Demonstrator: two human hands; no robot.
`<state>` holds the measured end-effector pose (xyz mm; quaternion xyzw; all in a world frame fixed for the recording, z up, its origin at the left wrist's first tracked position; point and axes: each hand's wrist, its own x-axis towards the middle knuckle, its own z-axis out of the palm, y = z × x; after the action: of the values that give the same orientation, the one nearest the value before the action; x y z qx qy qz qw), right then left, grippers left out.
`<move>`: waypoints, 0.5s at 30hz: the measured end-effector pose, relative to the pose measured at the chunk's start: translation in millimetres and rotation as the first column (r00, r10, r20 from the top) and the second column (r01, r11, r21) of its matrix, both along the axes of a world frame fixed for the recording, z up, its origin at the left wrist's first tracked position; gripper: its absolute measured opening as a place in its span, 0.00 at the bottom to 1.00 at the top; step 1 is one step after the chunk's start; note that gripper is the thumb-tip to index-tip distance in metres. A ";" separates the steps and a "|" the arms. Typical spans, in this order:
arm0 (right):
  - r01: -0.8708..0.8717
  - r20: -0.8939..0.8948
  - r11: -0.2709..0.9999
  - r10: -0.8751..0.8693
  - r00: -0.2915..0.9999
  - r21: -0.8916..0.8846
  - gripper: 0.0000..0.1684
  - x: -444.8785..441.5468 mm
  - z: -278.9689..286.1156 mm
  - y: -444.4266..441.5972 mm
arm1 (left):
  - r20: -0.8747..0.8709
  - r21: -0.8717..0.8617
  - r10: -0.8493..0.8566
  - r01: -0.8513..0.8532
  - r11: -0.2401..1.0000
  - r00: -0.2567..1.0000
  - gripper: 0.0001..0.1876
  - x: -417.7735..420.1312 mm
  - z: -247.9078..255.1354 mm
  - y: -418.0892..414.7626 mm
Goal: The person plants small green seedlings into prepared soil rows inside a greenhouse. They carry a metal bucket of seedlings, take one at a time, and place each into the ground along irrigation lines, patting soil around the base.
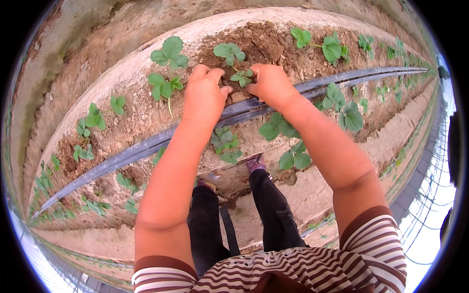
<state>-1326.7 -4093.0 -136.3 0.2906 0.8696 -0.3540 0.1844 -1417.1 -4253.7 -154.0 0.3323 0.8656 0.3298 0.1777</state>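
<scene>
A small strawberry plant (240, 75) stands in loosened brown soil (262, 44) on a raised bed, between my two hands. My left hand (207, 91) is at its left, fingers bent and apart, the fingertips at the soil. On the other side, my right hand (269, 84) has its thumb and fingers curled close by the leaves; whether they pinch a stem or soil is hidden. Another leafy strawberry plant (170, 55) grows to the left of my left hand. Two dark drip hoses (242, 109) run along the bed just below my hands.
More strawberry plants grow along the bed, some at the right (331, 49), some at the left (95, 117), others on the near side of the hoses (280, 126). My feet stand in the furrow (234, 183) below. A pale soil edge (121, 58) borders the far side.
</scene>
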 end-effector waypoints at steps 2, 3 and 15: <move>0.143 -0.088 0.983 -0.154 0.984 -0.115 0.18 0.7 1.7 0.2 | -0.009 0.045 0.075 -0.075 0.996 0.997 0.21 0.4 -3.8 -2.7; 0.216 -0.148 0.961 -0.242 0.959 -0.172 0.19 -0.3 14.3 2.5 | -0.020 0.049 0.113 -0.112 0.993 0.993 0.21 0.1 -4.5 -5.5; -0.187 -0.373 0.904 0.338 0.864 0.385 0.24 -30.6 -27.6 36.9 | 0.081 -0.063 0.107 -0.102 0.993 0.991 0.35 -15.2 4.2 19.3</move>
<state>-1357.3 -4056.0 -163.8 0.1093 0.9676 -0.2268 -0.0177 -1432.3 -4234.4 -149.8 0.2668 0.8829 0.3267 0.2061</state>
